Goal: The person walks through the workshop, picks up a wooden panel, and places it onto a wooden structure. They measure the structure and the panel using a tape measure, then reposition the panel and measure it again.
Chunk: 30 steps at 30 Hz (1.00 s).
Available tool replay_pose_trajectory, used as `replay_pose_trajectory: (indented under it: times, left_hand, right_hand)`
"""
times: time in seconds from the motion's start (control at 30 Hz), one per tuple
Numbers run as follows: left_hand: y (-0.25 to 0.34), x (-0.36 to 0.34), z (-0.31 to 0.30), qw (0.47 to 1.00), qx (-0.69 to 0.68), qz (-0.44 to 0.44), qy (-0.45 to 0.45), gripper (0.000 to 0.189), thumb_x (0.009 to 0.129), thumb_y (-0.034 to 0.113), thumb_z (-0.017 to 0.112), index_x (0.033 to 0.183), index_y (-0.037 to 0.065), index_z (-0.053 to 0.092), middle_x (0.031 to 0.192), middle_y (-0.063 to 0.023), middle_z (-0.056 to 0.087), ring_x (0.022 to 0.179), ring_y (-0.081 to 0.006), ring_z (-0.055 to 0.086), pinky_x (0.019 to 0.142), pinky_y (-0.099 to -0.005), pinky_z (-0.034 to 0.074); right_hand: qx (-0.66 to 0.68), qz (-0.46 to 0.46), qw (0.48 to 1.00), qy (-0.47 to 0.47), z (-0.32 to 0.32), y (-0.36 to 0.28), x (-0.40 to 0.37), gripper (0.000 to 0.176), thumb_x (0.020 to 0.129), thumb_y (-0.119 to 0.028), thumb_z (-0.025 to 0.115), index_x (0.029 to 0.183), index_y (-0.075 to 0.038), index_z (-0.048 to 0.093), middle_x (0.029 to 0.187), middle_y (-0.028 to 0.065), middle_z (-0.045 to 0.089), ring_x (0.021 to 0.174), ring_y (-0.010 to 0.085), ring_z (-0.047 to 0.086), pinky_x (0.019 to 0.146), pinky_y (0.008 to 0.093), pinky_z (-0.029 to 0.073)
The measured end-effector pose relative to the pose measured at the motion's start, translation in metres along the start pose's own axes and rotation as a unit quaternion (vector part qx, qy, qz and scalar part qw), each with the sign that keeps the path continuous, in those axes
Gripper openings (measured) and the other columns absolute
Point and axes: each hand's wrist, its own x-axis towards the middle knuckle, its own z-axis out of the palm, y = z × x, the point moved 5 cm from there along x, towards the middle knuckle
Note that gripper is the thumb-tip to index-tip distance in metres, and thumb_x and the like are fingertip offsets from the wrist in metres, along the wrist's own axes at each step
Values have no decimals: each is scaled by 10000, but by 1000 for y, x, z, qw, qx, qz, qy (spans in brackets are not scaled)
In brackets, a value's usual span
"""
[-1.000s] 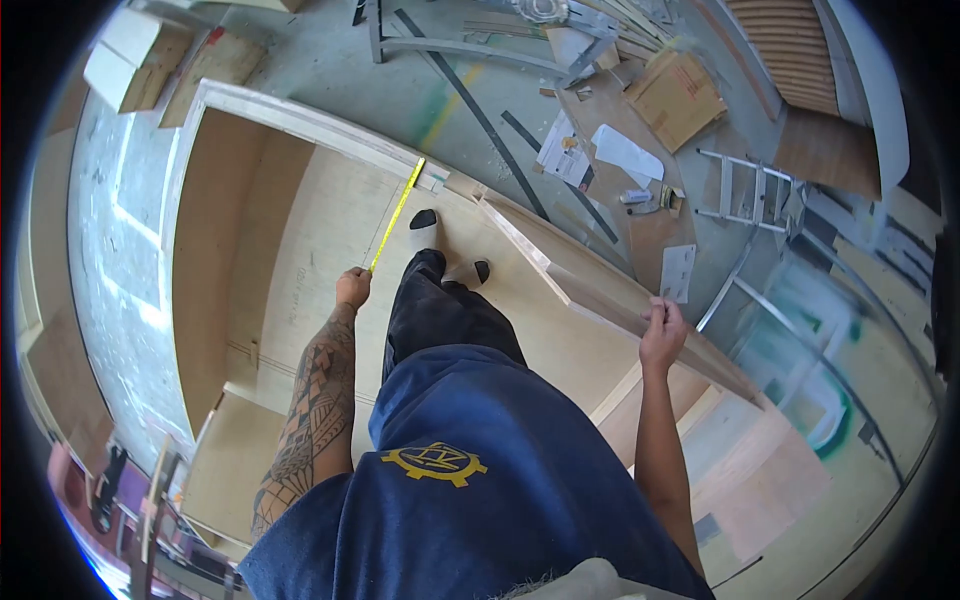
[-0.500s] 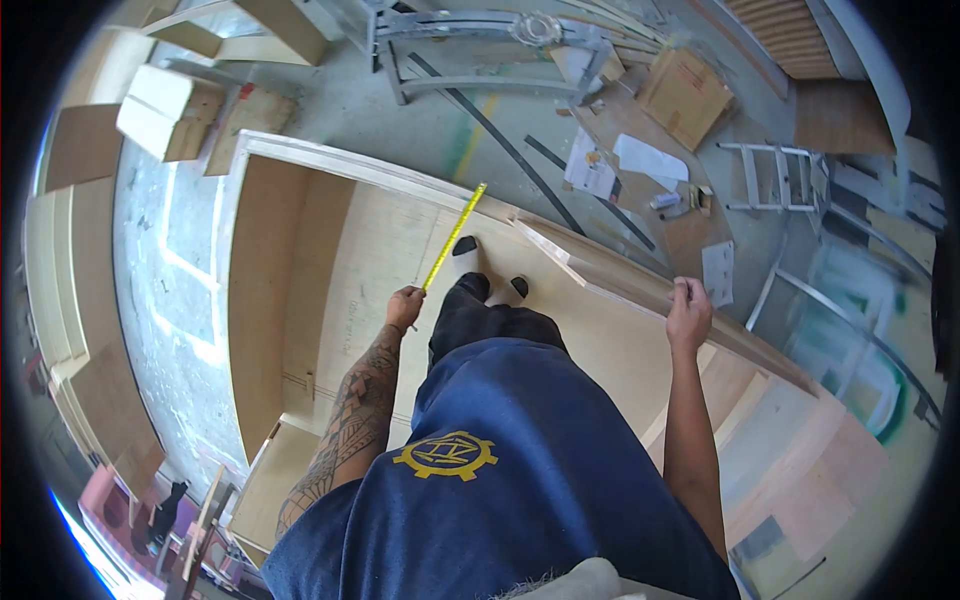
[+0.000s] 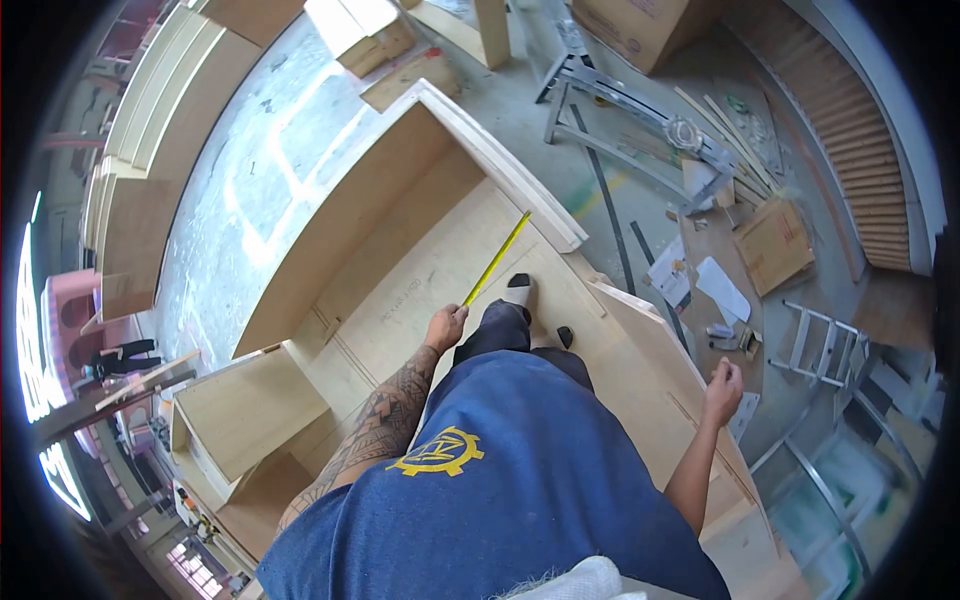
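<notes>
My left hand (image 3: 447,327) is closed around a tape measure; its yellow blade (image 3: 497,258) sticks out forward and right over the plywood panel (image 3: 410,300) I stand on. The tape's case is hidden in my fingers. The blade's far end is just short of the cabinet's pale edge strip (image 3: 500,165). My right hand (image 3: 723,390) is raised near the cabinet's right side (image 3: 650,320), fingers pinched together. Whatever is in them, if anything, I cannot make out. My feet, in socks with dark toes (image 3: 518,281), are on the panel inside the large wooden cabinet.
A plywood box (image 3: 250,410) stands at the left. Beyond the cabinet are a metal trestle (image 3: 640,110), a cardboard box (image 3: 773,245), papers (image 3: 722,288) and a small aluminium ladder (image 3: 815,345). Stacked boards (image 3: 165,100) line the upper left.
My view has turned left, so the cabinet appears rotated and more of the left box shows. The extended tape stays in my left hand. My right hand stays closed, now lower in view.
</notes>
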Motion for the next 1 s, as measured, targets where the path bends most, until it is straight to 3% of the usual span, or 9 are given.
replay_pose_trajectory:
  times: [0.23, 0.33, 0.4, 0.43, 0.5, 0.63, 0.73, 0.97, 1.0]
  left_hand:
    - [-173, -10, -28, 994, 21, -106, 28, 468, 985, 422, 528, 987, -9, 710, 1009, -289, 697, 1021, -449, 661, 900, -509, 507]
    - [-218, 12, -59, 987, 45, -152, -23, 520, 979, 460, 518, 1023, -21, 712, 1041, -300, 692, 1059, -454, 653, 923, -502, 505]
    - [-217, 38, -84, 990, 76, -85, -89, 565, 978, 490, 496, 1052, -27, 709, 1062, -317, 681, 1073, -459, 650, 939, -499, 502]
    - [-226, 50, -97, 983, -4, -166, -79, 595, 978, 507, 478, 1060, -38, 703, 1074, -336, 671, 1096, -461, 641, 950, -498, 498]
    - [-200, 70, -149, 981, -22, -172, -89, 612, 981, 518, 467, 1047, -45, 699, 999, -329, 687, 991, -453, 679, 904, -491, 525]
    - [-205, 153, -218, 994, 15, -107, -27, 581, 973, 506, 508, 1053, -41, 687, 852, -265, 713, 772, -360, 735, 770, -441, 574]
    - [-168, 178, -278, 972, -145, -179, 34, 537, 936, 423, 617, 1182, -54, 603, 846, -216, 720, 714, -299, 734, 736, -414, 581]
    - [-147, 231, -308, 978, -110, -171, 46, 522, 917, 396, 659, 1236, -12, 596, 1112, -273, 689, 1065, -379, 683, 919, -442, 533]
    - [-141, 230, -310, 977, -108, -178, 52, 524, 913, 391, 665, 1252, -3, 591, 1155, -283, 676, 1128, -399, 655, 954, -449, 517]
  right_hand:
    - [88, -71, 989, 92, -3, 29, 21, 298, 973, -286, 612, 1051, -17, 716, 927, 118, 745, 844, 224, 697, 769, 359, 525]
    - [69, -54, 976, 201, -32, -21, 11, 287, 978, -260, 596, 1070, -17, 717, 973, 137, 748, 884, 228, 706, 810, 357, 536]
    - [76, -26, 966, 246, -35, -64, 2, 279, 979, -246, 590, 1079, -19, 718, 997, 145, 748, 906, 232, 708, 830, 356, 540]
    - [106, -40, 957, 266, -31, -90, 4, 277, 978, -242, 591, 1084, -20, 718, 1013, 139, 748, 916, 235, 709, 832, 353, 540]
    - [133, -61, 948, 282, -17, -147, 10, 275, 978, -238, 592, 1089, -20, 718, 1028, 132, 749, 925, 239, 709, 834, 350, 541]
    - [168, -200, 957, 126, 45, -301, 0, 247, 971, -212, 619, 1067, 0, 705, 987, 94, 728, 894, 185, 683, 813, 323, 534]
    - [151, -245, 958, 3, 96, -382, -22, 241, 968, -216, 636, 1053, 1, 697, 930, 85, 705, 834, 162, 647, 768, 318, 519]
    - [70, -207, 943, -251, 258, -411, -19, 280, 929, -253, 677, 1063, -8, 704, 938, 97, 725, 877, 184, 674, 812, 332, 529]
    - [68, -205, 939, -267, 284, -410, -16, 329, 915, -281, 678, 1121, -26, 708, 912, 90, 713, 788, 166, 655, 734, 327, 528]
